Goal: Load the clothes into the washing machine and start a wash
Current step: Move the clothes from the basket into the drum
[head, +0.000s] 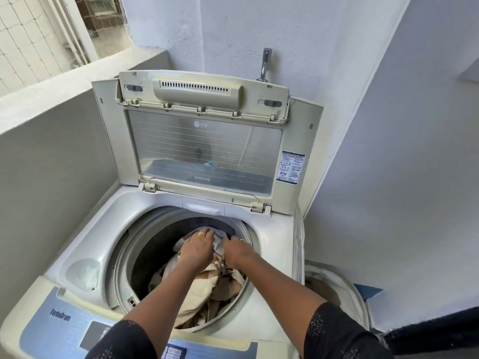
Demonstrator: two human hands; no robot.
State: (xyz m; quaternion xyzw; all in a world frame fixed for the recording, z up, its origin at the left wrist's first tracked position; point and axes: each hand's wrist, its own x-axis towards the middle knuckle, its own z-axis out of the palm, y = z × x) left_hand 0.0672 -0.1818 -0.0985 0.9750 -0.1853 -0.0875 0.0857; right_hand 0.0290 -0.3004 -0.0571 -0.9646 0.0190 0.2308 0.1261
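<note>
A white top-loading washing machine point(85, 237) stands in front of me with its lid point(204, 149) folded up against the wall. The round drum opening holds a heap of clothes point(207, 288), cream and brown cloth with a pale blue-white piece at the far side. Both my arms reach into the drum. My left hand point(198, 246) presses down on the far part of the heap, fingers curled into the pale cloth. My right hand point(239, 248) grips the cloth just beside it. The drum's bottom is hidden under the clothes.
The blue control panel point(64, 325) runs along the machine's near edge under my sleeves. A detergent recess point(83, 274) sits at the left of the top. A tap point(265, 64) juts from the wall behind. A white laundry basket point(344, 288) stands low at the right. A grey parapet wall point(51, 156) closes the left.
</note>
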